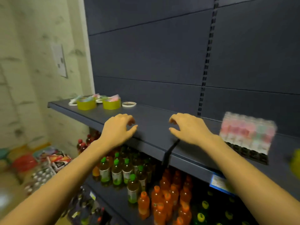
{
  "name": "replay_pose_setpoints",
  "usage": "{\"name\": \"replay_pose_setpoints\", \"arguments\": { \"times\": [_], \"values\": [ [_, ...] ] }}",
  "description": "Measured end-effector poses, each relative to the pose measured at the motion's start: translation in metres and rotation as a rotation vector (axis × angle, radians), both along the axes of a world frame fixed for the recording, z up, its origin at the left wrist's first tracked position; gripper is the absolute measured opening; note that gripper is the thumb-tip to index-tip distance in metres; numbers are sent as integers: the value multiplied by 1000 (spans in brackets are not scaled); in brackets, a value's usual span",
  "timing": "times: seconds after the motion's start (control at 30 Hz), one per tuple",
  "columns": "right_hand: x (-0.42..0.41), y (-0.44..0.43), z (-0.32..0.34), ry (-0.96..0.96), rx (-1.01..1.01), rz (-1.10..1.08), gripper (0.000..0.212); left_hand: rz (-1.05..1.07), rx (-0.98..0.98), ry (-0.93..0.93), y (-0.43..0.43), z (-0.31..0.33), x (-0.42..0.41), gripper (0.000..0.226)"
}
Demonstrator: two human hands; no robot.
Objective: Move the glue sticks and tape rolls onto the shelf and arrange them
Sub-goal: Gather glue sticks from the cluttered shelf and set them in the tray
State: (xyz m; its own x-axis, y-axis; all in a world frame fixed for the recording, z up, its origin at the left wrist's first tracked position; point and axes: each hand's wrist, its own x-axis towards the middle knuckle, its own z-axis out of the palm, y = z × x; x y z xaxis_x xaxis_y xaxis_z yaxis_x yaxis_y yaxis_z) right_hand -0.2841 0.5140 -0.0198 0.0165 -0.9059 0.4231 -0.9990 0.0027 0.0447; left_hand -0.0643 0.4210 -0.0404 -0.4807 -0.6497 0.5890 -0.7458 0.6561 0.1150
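Two yellow tape rolls (86, 104) (111, 103) stand at the far left end of the dark shelf (154, 127), with a thin white tape ring (129, 104) beside them. Pastel wrapped items (97, 96) lie behind and on top of the rolls, too blurred to identify. My left hand (118, 129) and my right hand (189, 127) hover over the shelf's front edge, fingers loosely curled, holding nothing. A clear pack of pastel glue sticks (246, 135) leans on the shelf to the right of my right hand.
Below the shelf stand green-capped bottles (116, 169), orange bottles (164, 197) and red ones (82, 144). Packaged goods (47, 161) lie on the floor at left. A blue price tag (219, 181) hangs on the shelf edge. A yellow blur (296, 161) sits at the right border.
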Motion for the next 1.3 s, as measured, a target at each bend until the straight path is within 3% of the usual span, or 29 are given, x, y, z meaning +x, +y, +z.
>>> {"name": "replay_pose_setpoints", "arguments": {
  "times": [0.33,0.6,0.77,0.87,1.17,1.3],
  "values": [
    [133,-141,-1,-62,43,44,31,75,-10,-27,-102,9,135,28],
    [183,-230,2,-180,56,-36,25,69,17,-47,-181,9,199,27],
    [178,-280,8,-455,108,-64,16,42,25,16,-223,10,199,25],
    [168,-315,11,-521,112,-130,20,14,13,16,-249,11,187,24],
    [135,-419,5,-550,157,-208,55,-49,33,4,-331,29,151,27],
    [131,-444,3,-525,164,-210,45,-100,34,39,-354,30,140,26]
  ]
}}
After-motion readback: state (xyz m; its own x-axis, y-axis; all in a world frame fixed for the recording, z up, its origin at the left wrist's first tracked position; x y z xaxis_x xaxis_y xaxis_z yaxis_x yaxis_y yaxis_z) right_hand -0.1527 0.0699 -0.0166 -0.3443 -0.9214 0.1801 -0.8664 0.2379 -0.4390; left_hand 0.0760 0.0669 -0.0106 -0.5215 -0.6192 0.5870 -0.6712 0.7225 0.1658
